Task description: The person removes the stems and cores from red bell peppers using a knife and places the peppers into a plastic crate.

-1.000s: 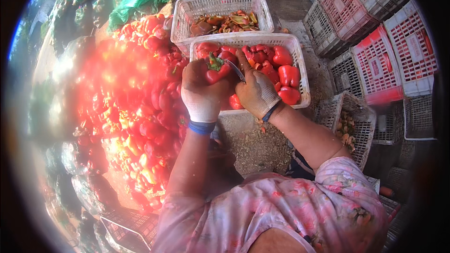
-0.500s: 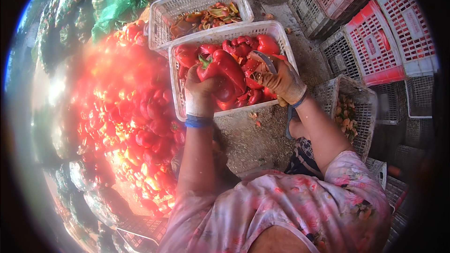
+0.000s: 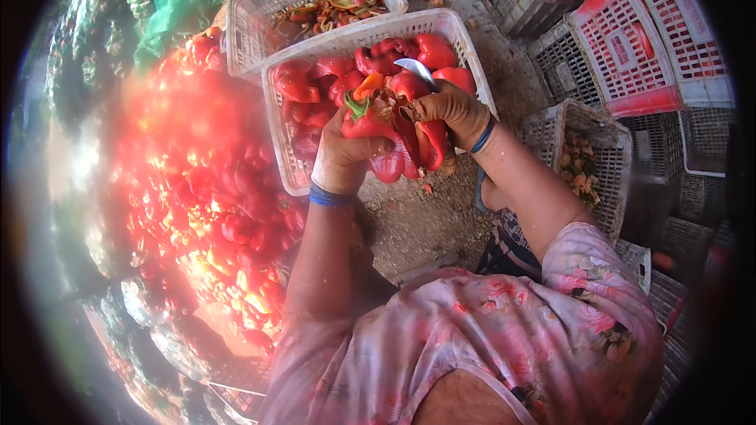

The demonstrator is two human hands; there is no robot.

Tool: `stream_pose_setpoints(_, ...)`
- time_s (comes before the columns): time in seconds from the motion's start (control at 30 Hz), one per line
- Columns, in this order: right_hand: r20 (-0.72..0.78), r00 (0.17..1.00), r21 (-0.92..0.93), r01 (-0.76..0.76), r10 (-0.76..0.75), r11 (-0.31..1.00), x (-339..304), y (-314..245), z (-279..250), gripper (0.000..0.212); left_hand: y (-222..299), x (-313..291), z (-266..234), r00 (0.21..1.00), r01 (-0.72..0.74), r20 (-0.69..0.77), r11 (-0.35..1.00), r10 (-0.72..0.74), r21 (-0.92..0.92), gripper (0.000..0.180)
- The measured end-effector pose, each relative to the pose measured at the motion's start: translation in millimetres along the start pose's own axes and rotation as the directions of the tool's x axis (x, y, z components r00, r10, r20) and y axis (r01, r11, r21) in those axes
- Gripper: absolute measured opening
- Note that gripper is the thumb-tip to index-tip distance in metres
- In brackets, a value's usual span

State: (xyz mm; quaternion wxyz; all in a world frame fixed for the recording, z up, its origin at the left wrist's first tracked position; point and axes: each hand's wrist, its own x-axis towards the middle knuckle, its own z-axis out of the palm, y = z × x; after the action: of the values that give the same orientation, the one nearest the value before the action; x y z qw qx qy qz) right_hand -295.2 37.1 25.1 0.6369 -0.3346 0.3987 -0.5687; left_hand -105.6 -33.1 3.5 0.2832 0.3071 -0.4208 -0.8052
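Observation:
A large red bell pepper [image 3: 394, 159] with a green stem is split open over the near edge of a white plastic crate [image 3: 277, 135]. My gloved left hand [image 3: 345, 156] grips its left side, thumb across the skin. My gloved right hand [image 3: 455, 116] is closed at its right side and holds a small curved knife [image 3: 415, 70], its blade pointing up and away from the pepper. The right fingers touch the opened flesh, and the knife's handle is hidden in the hand. Several red peppers [image 3: 298, 83] lie in the crate beneath and beyond my hands.
Behind stands another white crate [image 3: 238, 41] with pepper scraps [image 3: 346, 4]. A big heap of red peppers [image 3: 197, 181] fills the left, partly washed out by glare. At the right, a crate [image 3: 618, 169] holds trimmings, beside stacked red and white crates [image 3: 626, 55].
The pepper, whole-looking before, is now split open, with its inside showing. Both hands have come nearer to me with it, and the knife blade has turned to point up and left.

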Motion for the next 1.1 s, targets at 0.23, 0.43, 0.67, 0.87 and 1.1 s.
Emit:
stream_pose_setpoints(0.23,-0.35,0.887,-0.152,0.264,-0.302,0.952,28.0,63.7,-43.2,0.027,-5.8,14.0,13.1,0.916,-0.061,-0.348,0.927,0.199,0.369,0.044)
stream_pose_setpoints(0.43,-0.019,0.877,-0.883,0.211,-0.481,0.419,9.1,27.9,2.7,0.033,-7.6,7.5,29.7,0.801,-0.144,-0.106,0.361,0.59,0.921,0.041)
stream_pose_setpoints(0.67,-0.441,0.892,-0.439,-0.117,-0.101,0.891,3.8,9.8,9.4,0.033,-23.0,25.5,26.9,0.772,-0.33,0.197,0.115,0.605,0.937,0.032)
stream_pose_setpoints(0.87,-0.423,0.889,-0.069,-0.225,0.176,0.972,-8.7,-5.0,10.0,0.037,-21.0,25.8,32.8,0.768,-0.335,0.196,0.122,0.61,0.934,0.029)
stream_pose_setpoints(1.1,-0.581,0.79,-0.183,0.109,-0.197,0.977,8.9,3.0,-41.0,0.036,-38.8,35.2,18.0,0.823,-0.173,0.099,0.081,0.559,0.981,0.032)
